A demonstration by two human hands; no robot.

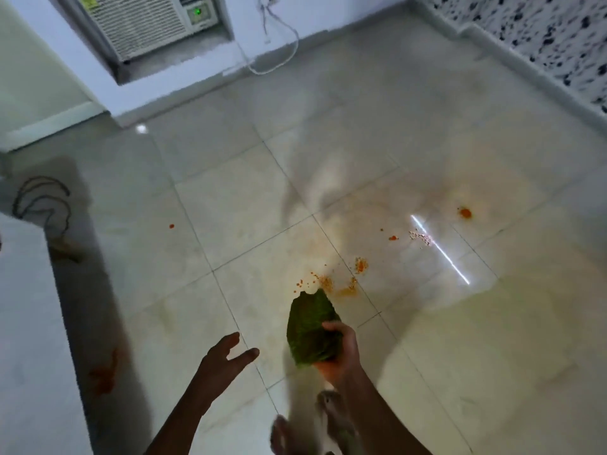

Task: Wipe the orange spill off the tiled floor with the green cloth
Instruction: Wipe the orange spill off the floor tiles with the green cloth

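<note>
My right hand (pixel 340 354) grips the green cloth (pixel 310 326), held bunched with its far tip hanging just short of the nearest orange spill (pixel 341 285) on the pale tiled floor (pixel 249 218). More orange spots (pixel 464 212) lie scattered to the right, with a crumbly patch (pixel 361 265) between them and a tiny orange speck (pixel 171 226) off to the left. My left hand (pixel 226 361) hovers open beside the cloth, fingers spread, holding nothing.
A window air conditioner (pixel 141 24) sits in the far wall with a white cable (pixel 279 57) trailing to the floor. A white surface (pixel 29 323) with a red stain (pixel 105 376) runs along the left. My bare feet (pixel 308 425) stand below the hands. A speckled wall (pixel 542 31) is at right.
</note>
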